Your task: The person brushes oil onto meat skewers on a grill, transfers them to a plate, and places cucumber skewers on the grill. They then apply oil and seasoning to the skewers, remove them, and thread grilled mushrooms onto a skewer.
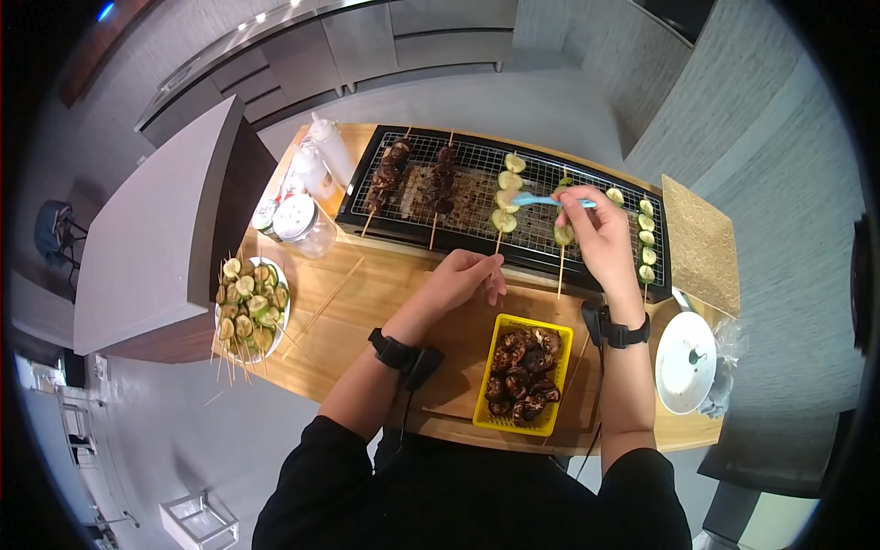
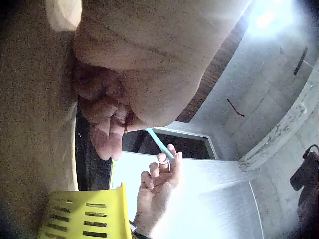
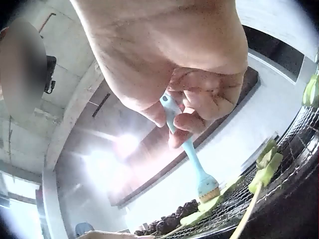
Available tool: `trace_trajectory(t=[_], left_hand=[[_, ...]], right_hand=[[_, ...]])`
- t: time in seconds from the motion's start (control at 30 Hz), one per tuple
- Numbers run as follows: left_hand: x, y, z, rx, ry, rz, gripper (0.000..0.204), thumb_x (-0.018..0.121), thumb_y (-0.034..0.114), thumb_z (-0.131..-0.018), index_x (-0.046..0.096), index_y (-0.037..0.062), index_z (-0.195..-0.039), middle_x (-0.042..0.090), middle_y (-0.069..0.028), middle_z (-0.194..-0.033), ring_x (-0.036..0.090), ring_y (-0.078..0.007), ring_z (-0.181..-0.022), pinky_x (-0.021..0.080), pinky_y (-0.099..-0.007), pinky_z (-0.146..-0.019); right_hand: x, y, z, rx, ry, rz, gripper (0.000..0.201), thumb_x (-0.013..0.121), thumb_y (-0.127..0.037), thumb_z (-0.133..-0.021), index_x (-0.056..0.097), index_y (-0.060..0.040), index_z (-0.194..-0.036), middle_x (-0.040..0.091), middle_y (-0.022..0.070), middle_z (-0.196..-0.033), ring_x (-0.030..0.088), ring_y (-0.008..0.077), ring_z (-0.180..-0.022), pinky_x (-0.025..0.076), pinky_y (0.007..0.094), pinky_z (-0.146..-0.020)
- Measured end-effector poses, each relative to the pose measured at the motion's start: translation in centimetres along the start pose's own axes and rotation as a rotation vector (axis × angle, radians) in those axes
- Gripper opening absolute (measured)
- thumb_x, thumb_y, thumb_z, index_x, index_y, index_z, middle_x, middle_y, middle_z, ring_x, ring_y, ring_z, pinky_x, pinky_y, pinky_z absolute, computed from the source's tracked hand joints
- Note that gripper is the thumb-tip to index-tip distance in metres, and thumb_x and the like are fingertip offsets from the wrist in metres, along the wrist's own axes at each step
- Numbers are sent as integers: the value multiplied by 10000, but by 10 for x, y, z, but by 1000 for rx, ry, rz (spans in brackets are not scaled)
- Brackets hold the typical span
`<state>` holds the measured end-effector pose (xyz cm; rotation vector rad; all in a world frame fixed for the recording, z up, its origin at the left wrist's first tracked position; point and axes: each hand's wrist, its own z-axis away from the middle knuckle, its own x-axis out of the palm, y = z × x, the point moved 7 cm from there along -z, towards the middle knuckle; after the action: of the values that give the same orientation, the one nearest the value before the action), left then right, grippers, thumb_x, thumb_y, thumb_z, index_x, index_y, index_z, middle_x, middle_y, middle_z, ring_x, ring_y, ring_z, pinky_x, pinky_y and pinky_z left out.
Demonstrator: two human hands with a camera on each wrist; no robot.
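My right hand (image 1: 596,234) grips a light blue basting brush (image 3: 192,154). The brush's bristles lie against the pale green slices of a vegetable skewer (image 1: 503,220) on the grill (image 1: 541,220). At the grill's near edge, my left hand (image 1: 466,280) pinches the lower end of that skewer's stick between thumb and fingers. Right of it lies another green vegetable skewer (image 1: 563,236), partly hidden under my right hand. Two more skewers of round slices (image 1: 646,240) are at the grill's right end. Two dark brown skewers (image 1: 442,183) lie on the left half.
A yellow basket (image 1: 480,403) of dark browned pieces stands near my body. On the left are a plate of vegetable skewers (image 1: 252,302), a clear jar (image 1: 302,229) and squeeze bottles (image 1: 330,147). A white plate (image 1: 674,390) and a gold board (image 1: 706,247) are on the right.
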<state>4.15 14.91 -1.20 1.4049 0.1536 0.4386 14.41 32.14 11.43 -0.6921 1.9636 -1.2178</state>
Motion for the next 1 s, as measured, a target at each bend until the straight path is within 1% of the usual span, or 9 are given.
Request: trace_trajectory(t=[0.13, 0.23, 0.37, 0.47, 0.57, 0.67, 0.77, 0.9, 1.0], left_hand=[[1, 2, 0, 12, -3, 15, 483, 534, 340, -1130, 705, 25, -805, 690, -30, -755, 613, -90, -650, 393, -235, -603], [2, 3, 0, 17, 0, 22, 485, 533, 338, -1130, 705, 24, -803, 684, -31, -741, 606, -86, -642, 378, -232, -587], [1, 5, 2, 14, -16, -17, 486, 535, 340, -1129, 704, 22, -802, 682, -33, -734, 604, -83, -640, 370, -226, -571], [1, 3, 0, -4, -39, 0, 485, 536, 316, -1123, 701, -11, -805, 723, -69, -806, 659, -143, -677, 504, -278, -682], [0, 3, 0, 29, -20, 25, 484, 538, 309, -1122, 700, -21, -808, 716, -73, -798, 656, -142, -680, 507, -280, -683], [1, 8, 2, 51, -31, -3, 481, 542, 304, -1120, 698, -26, -807, 712, -79, -795, 653, -140, -682, 505, -278, -681], [3, 12, 6, 47, -25, 20, 475, 544, 298, -1119, 697, -28, -810, 710, -81, -796, 649, -140, -681, 502, -276, -678], [1, 6, 1, 75, -41, 31, 460, 543, 287, -1117, 699, -25, -817, 710, -79, -801, 644, -138, -675, 490, -276, -683], [0, 6, 2, 63, -40, 26, 454, 542, 282, -1116, 701, -22, -819, 711, -77, -803, 643, -135, -675, 481, -276, -689]], right_hand=[[-4, -1, -1, -25, 72, -26, 157, 636, -158, -1076, 740, -53, -1129, 681, -38, -807, 485, -5, -631, 345, 199, -553], [-1, 6, -3, -28, 17, 29, 165, 636, -163, -1077, 740, -46, -1132, 682, -39, -797, 478, -9, -628, 343, 198, -552], [-6, 3, -4, -20, 85, -38, 174, 637, -166, -1077, 741, -39, -1134, 688, -31, -792, 476, -9, -624, 345, 202, -551], [-6, 8, -8, -2, 55, -16, 182, 639, -173, -1077, 740, -36, -1142, 696, -25, -810, 486, -3, -625, 355, 206, -554], [-6, 7, -15, -44, 151, -52, 188, 636, -182, -1080, 742, -39, -1142, 695, -28, -814, 485, -2, -626, 353, 205, -555], [-4, 14, -23, -15, 77, 34, 193, 634, -191, -1081, 743, -42, -1140, 692, -33, -809, 490, 2, -626, 352, 207, -553], [-6, 19, -26, -116, 169, 1, 193, 637, -194, -1080, 742, -43, -1139, 689, -36, -804, 489, 4, -623, 354, 210, -551], [-1, 8, -23, -80, 116, 84, 196, 636, -194, -1080, 746, -45, -1144, 692, -22, -806, 504, 4, -642, 368, 210, -566], [-5, 6, -28, -87, 149, 71, 202, 634, -199, -1081, 744, -41, -1144, 699, -12, -813, 531, 17, -658, 387, 215, -578]])
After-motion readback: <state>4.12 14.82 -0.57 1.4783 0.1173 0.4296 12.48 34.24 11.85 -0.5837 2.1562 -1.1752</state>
